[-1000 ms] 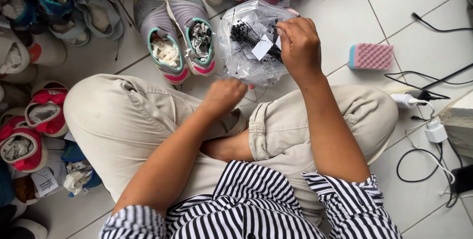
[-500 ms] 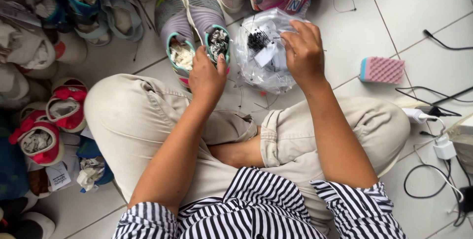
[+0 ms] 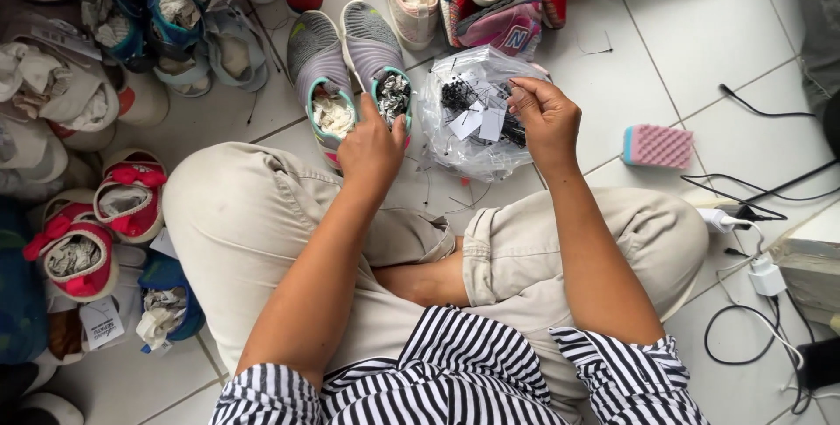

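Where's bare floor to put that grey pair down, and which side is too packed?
Open white tile lies right of the clear plastic bag, above the pink sponge. A smaller patch sits left of the grey shoes, which the left hand touches. The left edge is jammed with children's shoes; cables clutter the right. The right hand is at the bag.

My left hand (image 3: 372, 149) has moved from my knee up to the grey shoe (image 3: 378, 62), fingers now touching its heel.

Shoe-selling workspace — tiled floor (image 3: 700, 31) crowded with shoes (image 3: 350, 66).
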